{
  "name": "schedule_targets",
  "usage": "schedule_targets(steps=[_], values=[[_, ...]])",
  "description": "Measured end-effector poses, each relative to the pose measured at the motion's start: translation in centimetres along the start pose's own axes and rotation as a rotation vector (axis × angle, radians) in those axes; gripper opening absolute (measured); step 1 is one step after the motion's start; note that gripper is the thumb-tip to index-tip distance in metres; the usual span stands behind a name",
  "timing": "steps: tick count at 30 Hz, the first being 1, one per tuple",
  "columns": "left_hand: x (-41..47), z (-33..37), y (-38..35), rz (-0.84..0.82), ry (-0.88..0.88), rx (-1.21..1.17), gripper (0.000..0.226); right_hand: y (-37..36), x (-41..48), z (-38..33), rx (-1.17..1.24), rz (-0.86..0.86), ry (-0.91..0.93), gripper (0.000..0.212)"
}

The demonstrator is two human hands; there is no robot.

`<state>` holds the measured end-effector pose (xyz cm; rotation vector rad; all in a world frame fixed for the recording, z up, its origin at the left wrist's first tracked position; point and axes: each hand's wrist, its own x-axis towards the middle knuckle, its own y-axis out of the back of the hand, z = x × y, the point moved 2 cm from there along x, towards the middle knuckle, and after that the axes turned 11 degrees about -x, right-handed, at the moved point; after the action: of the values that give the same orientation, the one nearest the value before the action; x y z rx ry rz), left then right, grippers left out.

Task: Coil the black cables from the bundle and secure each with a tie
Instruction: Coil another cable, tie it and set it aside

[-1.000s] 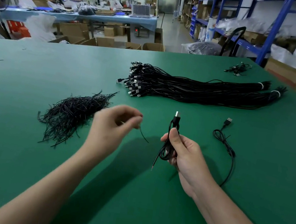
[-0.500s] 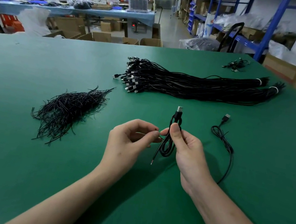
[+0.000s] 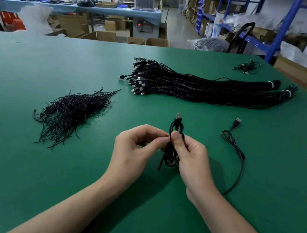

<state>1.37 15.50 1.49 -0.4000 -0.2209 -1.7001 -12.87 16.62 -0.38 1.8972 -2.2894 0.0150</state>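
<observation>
Centrally, above the green table (image 3: 20, 165), the right hand (image 3: 193, 161) grips the coiled cable (image 3: 177, 122) upright; the left hand (image 3: 133, 151) pinches its middle.

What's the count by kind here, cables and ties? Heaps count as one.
Cable bundle: 1
Pile of ties: 1
Single cables: 2 (coiled cable in the right hand, loose cable lying beside)
Small far cable cluster: 1
Total: 5

ties pile (image 3: 73, 111) left | bundle (image 3: 203, 88) behind, centre-right | coiled cable (image 3: 171, 157) front-centre | loose cable (image 3: 233, 146) right of it
</observation>
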Motion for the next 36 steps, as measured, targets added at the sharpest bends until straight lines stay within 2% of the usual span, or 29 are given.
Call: schedule_targets(steps=[3, 7, 13, 16, 19, 27, 36], values=[[0.0, 0.2, 0.1, -0.001, -0.053, 0.092, 0.011, 0.0, 0.0, 0.2, -0.098, 0.003, 0.011, 0.043], [0.1, 0.0, 0.4, -0.047, -0.031, 0.089, 0.013, 0.1, 0.0, 0.2, -0.106, -0.061, 0.001, 0.040], [0.2, -0.4, 0.8, -0.008, 0.148, -0.237, 0.016, 0.2, -0.1, -0.3, -0.103, -0.107, 0.061, 0.039], [0.3, -0.5, 1.1, -0.031, 0.245, -0.201, 0.010, 0.2, -0.2, -0.4, -0.124, -0.133, 0.115, 0.049], [0.1, -0.5, 1.1, -0.106, 0.332, -0.190, 0.015, 0.2, -0.2, -0.7, -0.143, -0.142, 0.171, 0.044], [-0.4, -0.1, 0.2, -0.093, 0.445, -0.237, 0.025, 0.1, -0.7, -1.2, -0.249, 0.021, 0.247, 0.041], [-1.2, 0.1, -0.6, -0.039, 0.430, -0.271, 0.027, -0.4, -0.8, -1.4, -0.429, 0.159, 0.280, 0.037]])
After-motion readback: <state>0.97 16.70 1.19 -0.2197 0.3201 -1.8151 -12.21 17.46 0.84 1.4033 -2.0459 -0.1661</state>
